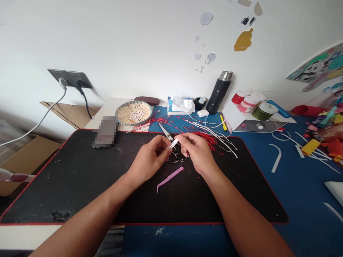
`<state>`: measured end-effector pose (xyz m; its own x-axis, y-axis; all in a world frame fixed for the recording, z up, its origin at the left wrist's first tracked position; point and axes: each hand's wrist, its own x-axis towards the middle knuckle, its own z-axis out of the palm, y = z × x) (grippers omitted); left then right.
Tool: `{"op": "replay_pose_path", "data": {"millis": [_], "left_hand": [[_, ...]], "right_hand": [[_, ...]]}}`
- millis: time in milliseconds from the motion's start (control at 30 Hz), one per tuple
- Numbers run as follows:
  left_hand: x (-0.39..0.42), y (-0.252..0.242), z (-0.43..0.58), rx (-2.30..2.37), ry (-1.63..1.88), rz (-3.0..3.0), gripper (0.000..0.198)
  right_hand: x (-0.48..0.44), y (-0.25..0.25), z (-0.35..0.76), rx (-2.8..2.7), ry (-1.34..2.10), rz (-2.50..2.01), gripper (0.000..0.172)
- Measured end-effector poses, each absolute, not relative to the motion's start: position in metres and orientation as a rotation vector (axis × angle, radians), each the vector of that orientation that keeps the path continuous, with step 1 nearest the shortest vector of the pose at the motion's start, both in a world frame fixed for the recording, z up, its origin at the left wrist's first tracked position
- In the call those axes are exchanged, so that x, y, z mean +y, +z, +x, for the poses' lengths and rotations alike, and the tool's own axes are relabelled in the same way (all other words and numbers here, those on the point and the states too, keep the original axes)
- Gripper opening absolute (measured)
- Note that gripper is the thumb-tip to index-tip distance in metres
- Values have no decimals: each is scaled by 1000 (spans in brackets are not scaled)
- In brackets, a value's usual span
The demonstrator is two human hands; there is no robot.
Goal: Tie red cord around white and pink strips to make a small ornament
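Between my two hands, above the black mat (pixel 88 185), is a short white strip (pixel 174 143). My left hand (pixel 147 159) pinches its near left end between thumb and fingers. The thumb and fingers of my right hand (pixel 199 151) close on the other end. Beneath the hands lies a pair of scissors (pixel 165 132), blades pointing away, its handles partly covered by my fingers. Closer to me, pink-purple bent-tip tweezers (pixel 170 178) rest on the mat. Red cords (pixel 207 140) and white cords (pixel 225 142) spread behind my right hand.
A woven basket (pixel 120 119) with small pieces stands back left beside a blurred dark object (pixel 105 132). Behind the mat are a tissue pack (pixel 180 105), a black thermos (pixel 219 94) and thread spools (pixel 264 111). Paper strips (pixel 276 159) and colourful scraps (pixel 333 134) lie at right.
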<state>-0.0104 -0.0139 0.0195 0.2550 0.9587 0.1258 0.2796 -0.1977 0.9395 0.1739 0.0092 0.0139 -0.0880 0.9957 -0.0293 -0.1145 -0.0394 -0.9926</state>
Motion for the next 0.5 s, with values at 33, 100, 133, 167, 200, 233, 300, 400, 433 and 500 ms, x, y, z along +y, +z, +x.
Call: {"op": "replay_pose_path", "data": {"millis": [33,100,133,167,200,233,300,400,433,500], "left_hand": [[-14,19,-10,1180,990,1686,9],[-14,20,-10,1216,996,1741,8],[-14,20,-10,1228,997,1762,8],[-14,20,-10,1238,992,1778,9],[-14,20,-10,1244,993,1786,10],[-14,19,-10,1257,992,1796,13],[-15,18,-10,1283,971,1839,16],[-16,16,-11,1328,965,1895,17],[-16,16,-11,1356,973,1916,17],[-16,15,-10,1412,985,1966,14]], "right_hand": [[9,13,174,-1165,1343,-1107,32],[9,12,174,-1165,1323,-1110,31],[10,12,174,-1164,1315,-1109,30],[10,12,174,-1160,1308,-1107,30],[10,12,174,-1153,1306,-1104,29],[10,12,174,-1145,1307,-1100,29],[10,12,174,-1132,1307,-1093,27],[9,12,173,-1132,1291,-1091,26],[9,12,173,-1139,1283,-1091,25],[8,13,173,-1161,1272,-1095,25]]}}
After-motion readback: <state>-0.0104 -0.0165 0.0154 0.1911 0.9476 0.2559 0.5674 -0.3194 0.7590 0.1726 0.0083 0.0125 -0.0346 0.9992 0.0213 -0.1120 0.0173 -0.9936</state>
